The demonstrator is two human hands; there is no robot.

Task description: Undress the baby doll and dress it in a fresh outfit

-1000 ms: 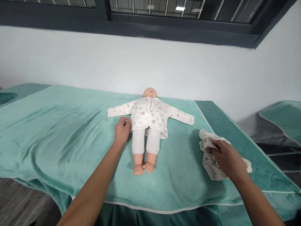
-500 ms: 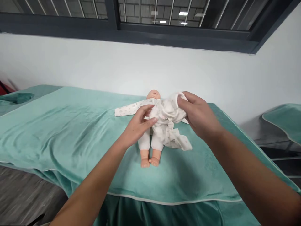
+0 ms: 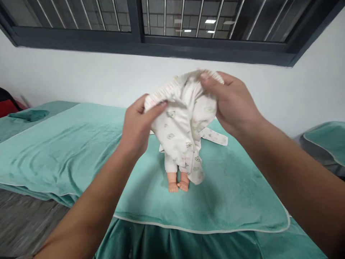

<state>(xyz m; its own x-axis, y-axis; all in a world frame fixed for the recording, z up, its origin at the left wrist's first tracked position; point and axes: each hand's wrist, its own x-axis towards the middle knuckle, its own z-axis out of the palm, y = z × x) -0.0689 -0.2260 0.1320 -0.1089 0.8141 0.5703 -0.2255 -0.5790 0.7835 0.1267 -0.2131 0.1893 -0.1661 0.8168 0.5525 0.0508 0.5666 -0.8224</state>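
Note:
A pair of white baby pants [image 3: 178, 126] with small printed figures hangs in the air by its gathered waistband. My left hand [image 3: 138, 122] pinches one side of the waistband between thumb and fingers. The other side is gripped by my right hand [image 3: 229, 99], a little higher. Behind the pants a baby doll [image 3: 172, 181] lies on its back, its bare feet toward me and white cloth on its legs. Its head and trunk are hidden by the pants. A printed white sleeve [image 3: 215, 136] sticks out to the right.
A green velvety cover [image 3: 81, 144] with pale piping lies over the bed under the doll. Behind it rises a white wall [image 3: 88, 75] with a dark-framed barred window [image 3: 161, 41]. Another green-covered surface [image 3: 327, 140] stands at the right, and something red [image 3: 7, 107] at the far left.
The bunched pants have been lifted and spread out by the waistband. My left hand has moved up and left and closed on the edge; my right hand has risen. The doll's head is now hidden.

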